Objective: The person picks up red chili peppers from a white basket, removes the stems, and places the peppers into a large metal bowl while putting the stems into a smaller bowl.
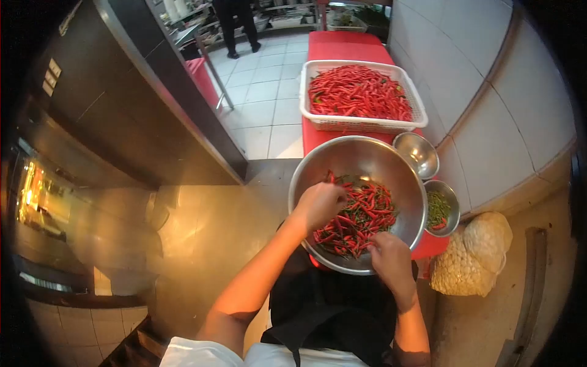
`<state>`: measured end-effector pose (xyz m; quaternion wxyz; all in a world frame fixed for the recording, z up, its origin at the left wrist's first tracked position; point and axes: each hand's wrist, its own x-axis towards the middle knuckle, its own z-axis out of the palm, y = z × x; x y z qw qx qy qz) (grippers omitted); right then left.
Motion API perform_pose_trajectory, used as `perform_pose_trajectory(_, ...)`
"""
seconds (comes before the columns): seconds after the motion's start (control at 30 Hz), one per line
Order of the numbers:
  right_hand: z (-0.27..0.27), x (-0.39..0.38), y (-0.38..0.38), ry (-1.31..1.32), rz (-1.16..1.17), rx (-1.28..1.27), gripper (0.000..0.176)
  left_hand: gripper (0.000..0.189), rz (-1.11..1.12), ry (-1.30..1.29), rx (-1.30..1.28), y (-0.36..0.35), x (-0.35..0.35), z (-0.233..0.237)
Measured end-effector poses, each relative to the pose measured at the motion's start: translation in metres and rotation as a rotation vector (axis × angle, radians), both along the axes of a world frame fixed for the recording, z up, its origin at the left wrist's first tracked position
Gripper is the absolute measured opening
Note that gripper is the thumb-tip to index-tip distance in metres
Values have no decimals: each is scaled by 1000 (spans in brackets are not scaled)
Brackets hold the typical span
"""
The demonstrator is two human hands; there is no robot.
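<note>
A wide steel bowl (pixel 400 168) holds a heap of red chilies (pixel 367 211) with green stems. Over the bowl's left side is my left hand (pixel 321 207), its fingers curled closed; whatever they hold is hidden. My right hand (pixel 392 262) reaches over the near right rim, fingertips pinched at the edge of the chilies. What sits in that pinch is too small to make out. To the right, a small steel bowl (pixel 452 205) contains green stems (pixel 437 209) with some red among them. Behind it is another small steel bowl (pixel 417 156).
A white plastic basket (pixel 367 124) piled with red chilies stands beyond the bowl on a red bench (pixel 348 44). The tiled wall (pixel 465 67) runs along the right. A filled plastic bag (pixel 468 263) sits on the floor. Another person (pixel 235 24) stands at the back.
</note>
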<state>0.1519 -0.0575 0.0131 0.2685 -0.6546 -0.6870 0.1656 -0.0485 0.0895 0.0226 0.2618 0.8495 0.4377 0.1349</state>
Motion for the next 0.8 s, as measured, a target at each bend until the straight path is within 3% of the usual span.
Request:
perform_pose_trajectory(0.13,-7,-3,25,-56,53,-12,13,13,-219,238,321,-6,-4,-33)
perform_pose_trajectory(0.23,-18,-17,50,-56,120,-7,15,9,-188,245,424,-10,6,-51)
perform_pose_trajectory(0.43,-50,-17,66,-255,211,-95,12,8,-269,463,347,-5,8,-54)
perform_pose_trajectory(0.57,-38,-6,55,-230,187,-125,11,15,-165,207,170,-13,-5,-40)
perform_pose_trajectory(0.67,-25,8,49,-181,144,98,12,19,-44,6,109,-19,-10,-30)
perform_pose_trajectory(0.73,-17,14,47,-93,83,29,16,18,65,-120,75,-24,-9,-24)
perform_pose_trajectory(0.8,-7,16,44,95,5,-56,20,20,159,-421,-344,-18,-5,-32)
